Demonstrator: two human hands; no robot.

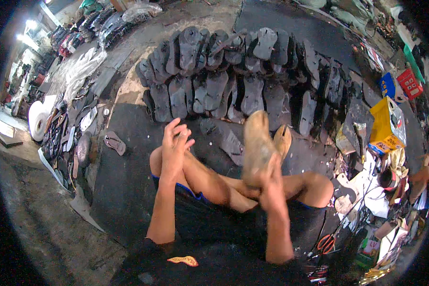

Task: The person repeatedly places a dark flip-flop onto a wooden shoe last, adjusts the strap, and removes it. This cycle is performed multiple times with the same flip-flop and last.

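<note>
My right hand is closed round the heel end of a tan wooden shoe last, tilted up with its toe away from me and blurred by motion. Just right of it shows a second wooden last with a slit in its toe; its lower part is hidden, and what supports it I cannot tell. Over my left knee, my left hand is raised with its fingers apart and nothing in them. Beyond my crossed legs, a dark sole lies on the black mat, in front of rows of dark sandals.
A lone brown sandal lies left, near a heap of soles and scraps and a white roll. On the right stand a yellow box and a red box, with orange-handled scissors and scraps nearer me.
</note>
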